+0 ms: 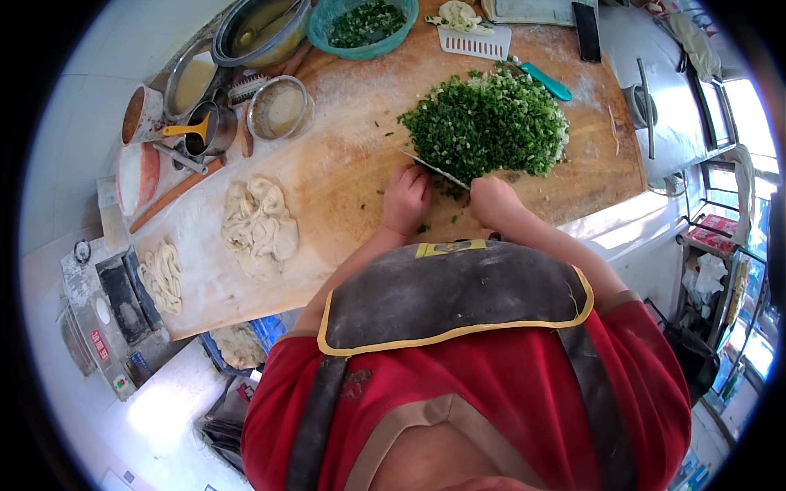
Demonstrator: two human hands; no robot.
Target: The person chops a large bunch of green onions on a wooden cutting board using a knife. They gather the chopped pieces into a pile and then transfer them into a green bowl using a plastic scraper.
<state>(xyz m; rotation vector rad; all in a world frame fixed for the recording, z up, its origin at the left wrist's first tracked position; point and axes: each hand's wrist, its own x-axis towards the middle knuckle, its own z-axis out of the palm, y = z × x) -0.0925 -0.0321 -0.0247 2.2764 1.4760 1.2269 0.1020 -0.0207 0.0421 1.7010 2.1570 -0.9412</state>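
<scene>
My right hand (494, 201) is closed around the handle end of a knife (437, 170). Its thin blade slants up and leftward along the near edge of a large heap of chopped green onions (485, 123). On the blade's near side, my left hand (408, 195) rests with curled fingers; whether anything is inside them is hidden. Small green bits lie on the wooden work table (350, 166) around both hands. A teal-handled tool (545, 81) touches the heap's far right edge, its other end lost among the onions.
Piled dough (259, 222) and dough strips (161, 276) lie left, beside a rolling pin (175, 195). Behind stand a glass bowl (278, 108), a metal pot (228, 60) and a teal basin (316, 38) of chopped greens. A white slotted scraper (476, 41) lies at the far edge.
</scene>
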